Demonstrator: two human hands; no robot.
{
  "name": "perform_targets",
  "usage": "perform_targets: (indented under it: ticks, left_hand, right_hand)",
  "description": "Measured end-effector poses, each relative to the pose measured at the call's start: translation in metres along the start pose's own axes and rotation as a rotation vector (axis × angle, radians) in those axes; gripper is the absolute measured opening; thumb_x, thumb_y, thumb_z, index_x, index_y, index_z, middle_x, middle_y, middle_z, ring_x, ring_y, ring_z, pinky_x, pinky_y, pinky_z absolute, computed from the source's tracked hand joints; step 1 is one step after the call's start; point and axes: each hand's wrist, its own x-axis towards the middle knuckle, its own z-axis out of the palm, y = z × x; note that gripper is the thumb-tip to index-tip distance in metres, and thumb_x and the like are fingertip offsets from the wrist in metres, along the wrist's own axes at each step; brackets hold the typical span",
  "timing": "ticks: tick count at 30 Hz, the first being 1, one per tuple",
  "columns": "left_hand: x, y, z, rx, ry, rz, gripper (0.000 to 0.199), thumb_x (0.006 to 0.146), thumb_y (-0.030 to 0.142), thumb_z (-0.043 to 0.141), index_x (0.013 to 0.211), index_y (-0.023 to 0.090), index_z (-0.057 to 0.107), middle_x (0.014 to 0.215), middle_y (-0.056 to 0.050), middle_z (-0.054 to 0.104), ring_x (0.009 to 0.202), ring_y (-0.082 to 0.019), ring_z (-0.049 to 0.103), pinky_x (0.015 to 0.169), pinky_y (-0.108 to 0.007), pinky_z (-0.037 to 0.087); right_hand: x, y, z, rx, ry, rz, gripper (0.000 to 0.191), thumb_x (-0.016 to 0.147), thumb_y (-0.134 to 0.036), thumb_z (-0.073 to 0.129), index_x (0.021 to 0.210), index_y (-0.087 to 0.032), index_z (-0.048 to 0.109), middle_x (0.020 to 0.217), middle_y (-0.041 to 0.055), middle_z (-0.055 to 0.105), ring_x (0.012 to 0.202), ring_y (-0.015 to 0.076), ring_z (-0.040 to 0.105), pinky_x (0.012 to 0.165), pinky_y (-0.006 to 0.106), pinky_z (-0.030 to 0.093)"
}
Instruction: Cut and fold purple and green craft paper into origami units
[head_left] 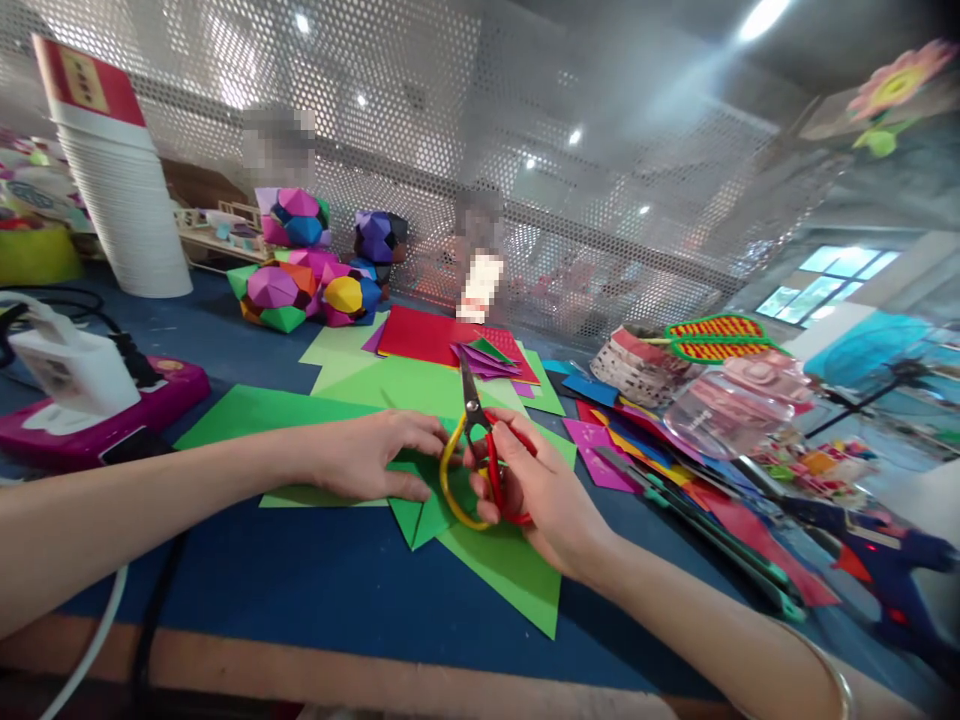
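My right hand [551,490] grips a pair of scissors [472,400] with one red and one yellow handle. Their dark blades point away from me and look closed together. My left hand [349,452] rests palm down on the green sheets, thumb and fingers apart. By its thumb lies a folded green paper piece [426,522], partly covered by the hand and the yellow handle. Under both hands spread a darker green sheet [247,415] and a light green sheet [521,575]. Beyond the scissors' tips sit small folded paper pieces [491,358] on a red sheet [420,335].
Folded paper balls [277,290] and stacked paper cups [127,200] stand at the back left, near a purple power strip [180,385]. On the right are coloured papers [592,450], a utility knife [697,525], a clear bottle [727,410] and a glue gun [862,540]. Perforated metal panels [420,130] rise behind.
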Motion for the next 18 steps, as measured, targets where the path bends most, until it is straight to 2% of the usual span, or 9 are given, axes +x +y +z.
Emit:
perform_targets:
  ticks: [2,5,8,11,18]
  left_hand:
    - [0.0,0.001,0.0,-0.003,0.0,-0.003,0.033,0.088,0.026,0.069,0.12,0.018,0.067,0.127,-0.01,0.065,0.127,-0.029,0.055,0.107,-0.036,0.043]
    - [-0.001,0.001,-0.003,-0.007,-0.009,-0.004,0.032,0.088,0.028,0.068,0.119,0.019,0.067,0.13,-0.009,0.063,0.128,-0.03,0.054,0.108,-0.038,0.042]
    - [-0.002,0.001,-0.009,-0.021,-0.1,0.02,0.033,0.089,0.02,0.063,0.121,0.02,0.065,0.14,-0.008,0.058,0.133,-0.028,0.049,0.112,-0.037,0.038]
    - [-0.002,0.002,-0.016,-0.044,-0.201,-0.017,0.036,0.089,0.008,0.049,0.119,0.018,0.066,0.147,-0.008,0.052,0.134,-0.024,0.049,0.113,-0.035,0.037]
    - [0.001,0.003,-0.016,-0.047,-0.163,-0.013,0.034,0.086,0.008,0.044,0.102,0.019,0.072,0.127,-0.007,0.066,0.118,-0.023,0.06,0.107,-0.034,0.043]
  right_hand:
    - [-0.001,0.003,0.006,0.009,-0.032,-0.007,0.033,0.09,-0.045,0.066,0.111,-0.025,0.051,0.088,-0.0006,0.062,0.059,0.0109,0.057,0.042,0.02,0.043]
    - [-0.002,0.007,0.013,0.031,-0.05,-0.022,0.033,0.091,-0.045,0.065,0.111,-0.026,0.049,0.092,-0.0001,0.062,0.06,0.0102,0.057,0.042,0.021,0.043]
    - [-0.005,0.009,0.017,0.041,-0.065,-0.023,0.032,0.092,-0.046,0.063,0.111,-0.025,0.048,0.092,-0.0004,0.061,0.059,0.0096,0.057,0.043,0.021,0.044]
    - [-0.008,0.01,0.019,0.02,-0.11,-0.034,0.03,0.094,-0.045,0.061,0.112,-0.025,0.048,0.089,-0.0009,0.061,0.057,0.0089,0.056,0.043,0.021,0.046]
    - [-0.009,0.011,0.023,0.018,-0.116,-0.037,0.026,0.096,-0.045,0.058,0.111,-0.026,0.049,0.089,-0.001,0.062,0.053,0.0074,0.054,0.043,0.021,0.044]
